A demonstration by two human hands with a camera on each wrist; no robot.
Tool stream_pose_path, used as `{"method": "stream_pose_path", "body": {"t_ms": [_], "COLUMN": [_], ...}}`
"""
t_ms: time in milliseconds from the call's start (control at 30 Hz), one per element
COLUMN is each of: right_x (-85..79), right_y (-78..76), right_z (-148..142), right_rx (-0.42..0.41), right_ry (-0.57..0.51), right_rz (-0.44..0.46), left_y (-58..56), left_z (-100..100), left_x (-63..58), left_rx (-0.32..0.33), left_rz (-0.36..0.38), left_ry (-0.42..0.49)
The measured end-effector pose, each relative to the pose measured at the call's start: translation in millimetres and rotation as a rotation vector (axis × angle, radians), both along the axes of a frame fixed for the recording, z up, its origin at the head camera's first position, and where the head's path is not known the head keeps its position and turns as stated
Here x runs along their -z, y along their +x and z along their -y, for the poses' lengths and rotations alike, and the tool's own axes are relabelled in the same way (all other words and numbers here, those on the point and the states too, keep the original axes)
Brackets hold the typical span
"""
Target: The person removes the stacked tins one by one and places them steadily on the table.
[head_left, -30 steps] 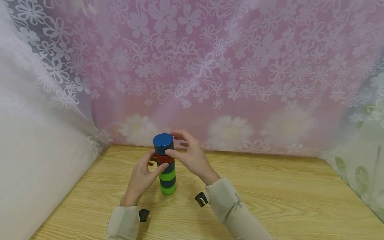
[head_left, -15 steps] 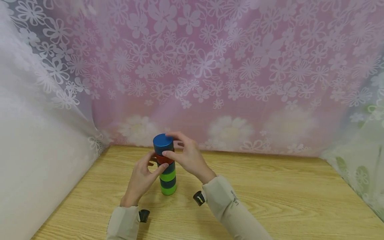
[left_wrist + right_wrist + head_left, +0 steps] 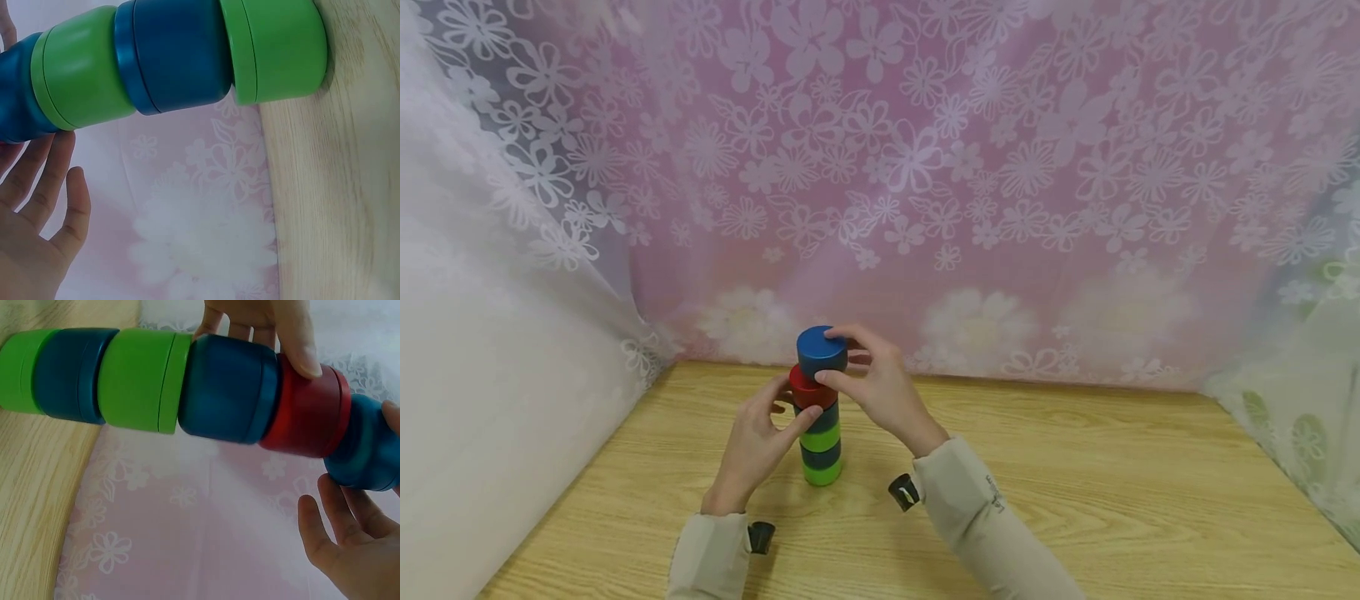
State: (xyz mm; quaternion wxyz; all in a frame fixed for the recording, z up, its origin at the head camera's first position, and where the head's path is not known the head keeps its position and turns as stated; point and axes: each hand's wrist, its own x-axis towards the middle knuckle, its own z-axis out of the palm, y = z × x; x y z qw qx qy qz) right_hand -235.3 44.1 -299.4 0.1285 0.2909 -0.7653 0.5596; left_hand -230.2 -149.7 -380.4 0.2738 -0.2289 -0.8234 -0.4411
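A column of small round lidded tins stands on the table. From the bottom it runs green tin (image 3: 822,476), dark blue tin (image 3: 822,457), upper green tin (image 3: 822,439), second blue tin (image 3: 825,419) and red tin (image 3: 811,395). My left hand (image 3: 751,446) steadies the column near its top, its thumb on the red tin in the right wrist view. Between thumb and fingers my right hand (image 3: 889,396) holds another blue tin (image 3: 359,447), tilted over the red lid and shifted rightward. In the head view this tin overlaps the red one's back right edge.
The wooden table (image 3: 1075,483) extends widely to the right of the column. A pink flowered cloth (image 3: 985,208) hangs close behind it, and a white cloth (image 3: 512,358) borders the left side. Dark wrist mounts (image 3: 904,492) stick out from both sleeves.
The top blue tin was seated on the red one; my right hand has shifted it up and to the right, exposing the red lid. My left hand has stayed in place.
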Motion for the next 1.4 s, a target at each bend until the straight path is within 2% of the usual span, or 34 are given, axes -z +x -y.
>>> {"method": "stream_pose_path", "body": {"t_ms": [233, 467, 1400], "right_x": [0.1, 2.6, 17.2], "right_y": [0.4, 0.1, 3.8], "right_z": [-12, -21, -63], "right_rx": [0.005, 0.02, 0.102], "right_ry": [-0.037, -0.028, -0.007], "right_rz": [0.006, -0.011, -0.081], "left_y": [0.3, 1.5, 1.5], "left_z": [0, 0, -1], "left_x": [-0.4, -2.0, -1.5], "left_rx": [-0.007, -0.009, -0.014], "left_rz": [0.008, 0.033, 0.0], "left_ry": [-0.002, 0.008, -0.002]}}
